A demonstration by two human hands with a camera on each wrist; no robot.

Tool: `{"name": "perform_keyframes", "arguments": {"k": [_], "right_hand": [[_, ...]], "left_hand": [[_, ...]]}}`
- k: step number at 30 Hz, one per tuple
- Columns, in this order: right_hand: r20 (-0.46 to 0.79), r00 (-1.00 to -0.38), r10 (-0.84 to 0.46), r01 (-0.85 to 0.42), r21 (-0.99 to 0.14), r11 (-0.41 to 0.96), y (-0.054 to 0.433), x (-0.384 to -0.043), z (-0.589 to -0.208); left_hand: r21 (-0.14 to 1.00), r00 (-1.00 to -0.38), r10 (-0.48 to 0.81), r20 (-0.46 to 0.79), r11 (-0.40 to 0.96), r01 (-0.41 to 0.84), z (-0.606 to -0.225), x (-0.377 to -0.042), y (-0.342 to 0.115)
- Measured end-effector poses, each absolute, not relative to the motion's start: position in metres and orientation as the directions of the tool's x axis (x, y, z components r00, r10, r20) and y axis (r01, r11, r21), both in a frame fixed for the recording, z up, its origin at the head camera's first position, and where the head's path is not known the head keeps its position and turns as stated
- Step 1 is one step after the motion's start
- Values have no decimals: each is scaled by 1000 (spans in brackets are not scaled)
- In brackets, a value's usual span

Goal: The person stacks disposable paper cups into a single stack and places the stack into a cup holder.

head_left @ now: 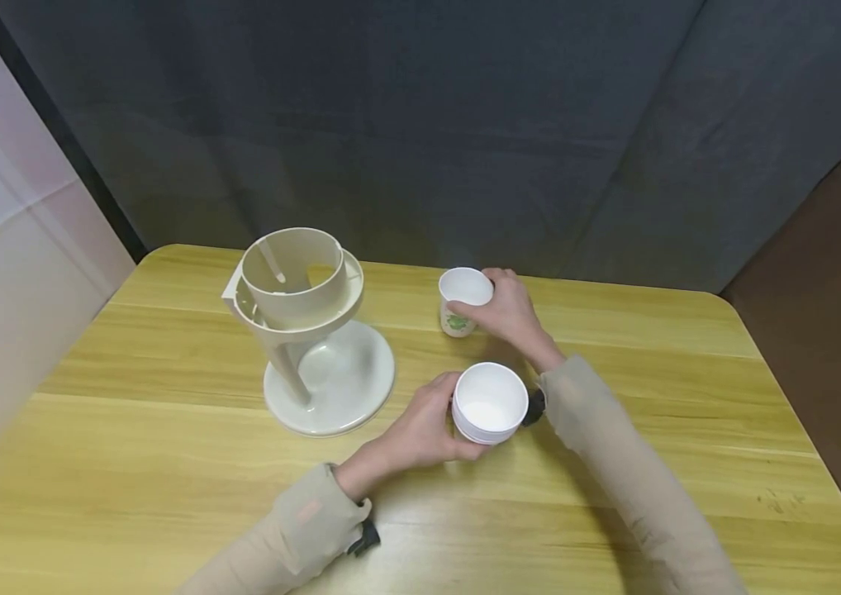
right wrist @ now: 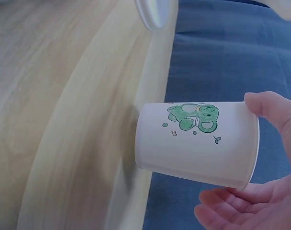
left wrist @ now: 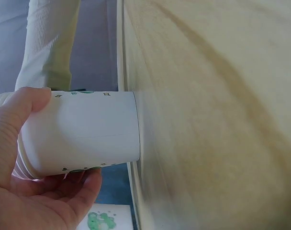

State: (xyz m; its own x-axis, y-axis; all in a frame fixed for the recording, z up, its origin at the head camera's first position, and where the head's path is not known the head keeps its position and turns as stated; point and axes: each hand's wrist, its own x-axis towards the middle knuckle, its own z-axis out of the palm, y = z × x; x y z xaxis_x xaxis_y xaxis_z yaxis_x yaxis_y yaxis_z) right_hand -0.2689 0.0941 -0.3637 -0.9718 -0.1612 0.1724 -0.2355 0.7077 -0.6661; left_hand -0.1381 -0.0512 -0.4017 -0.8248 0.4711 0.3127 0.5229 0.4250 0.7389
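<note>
My left hand [head_left: 428,426] grips a nested stack of white paper cups [head_left: 491,402] near the front middle of the table. In the left wrist view, several rims of the stack [left wrist: 83,132] show beside the thumb, and the fingers curl under it. Farther back, my right hand [head_left: 506,310] holds a single paper cup [head_left: 458,318] by its rim, with the thumb on the near side. A green bear is printed on this cup [right wrist: 198,143] in the right wrist view. Both the cup and the stack are upright with their mouths up.
To the left stands a cream plastic holder with a ring-shaped top [head_left: 294,310] on a post over a round white base [head_left: 353,380]. The wooden table [head_left: 168,463] ends at a dark curtain [head_left: 391,124] behind.
</note>
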Motion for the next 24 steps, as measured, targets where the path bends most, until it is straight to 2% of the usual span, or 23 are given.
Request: {"name": "perform_keyframes", "arguments": {"k": [11,24], "right_hand": [[225,-956,-187,-292,-672,680,118,-250,-359],[231,-957,-175,-287,-659,695,140,-232,-357]], "left_hand": [[755,-836,465,291,426,499,-401,-138,-54],[767,-850,455,265,435,472,-402,-139,-54]]}}
